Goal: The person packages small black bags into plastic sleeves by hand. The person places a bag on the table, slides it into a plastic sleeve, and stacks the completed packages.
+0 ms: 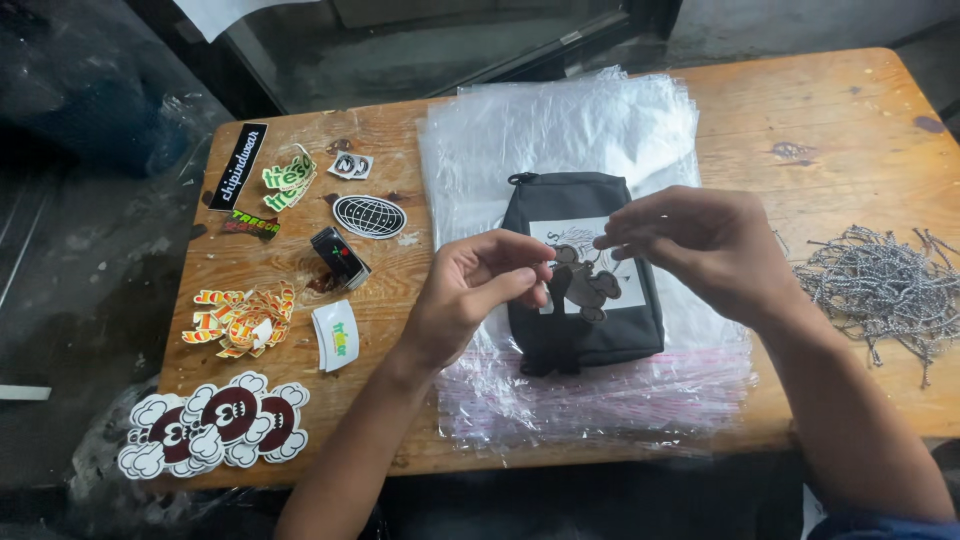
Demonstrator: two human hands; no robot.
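Head view shows both hands raised just above a black zip pouch (583, 275) that lies on a stack of clear plastic bags (560, 130) spread over the wooden surface (800, 110). The left hand (470, 295) holds its fingers (520, 270) narrow, pinched on a dark figure-shaped sticker (578, 285) that hangs over the pouch's pale front panel. The right hand (700, 245) meets it from the other side, fingers also narrow and closed toward the same sticker at its upper edge; whether they grip the sticker itself or a backing layer cannot be told.

Left of the bags lie separate sticker groups: a black strip sticker (237, 166), green lettered stickers (289, 180), an oval globe sticker (369, 216), a pile of orange and red stickers (242, 318), a white curved sticker (336, 335), and large cloud-edged dark red stickers (215, 425). A small black box (340, 256) sits among them. A heap of grey cords (880, 290) rests at the right, well apart from the pouch.

Risk assessment: the sticker is thin and held by two pinches, so uneven pull could crease or tear it. An exposed adhesive face could catch on the pouch fabric or on the slippery top bag. The loose bag stack could slide under pressure and shift the pouch.
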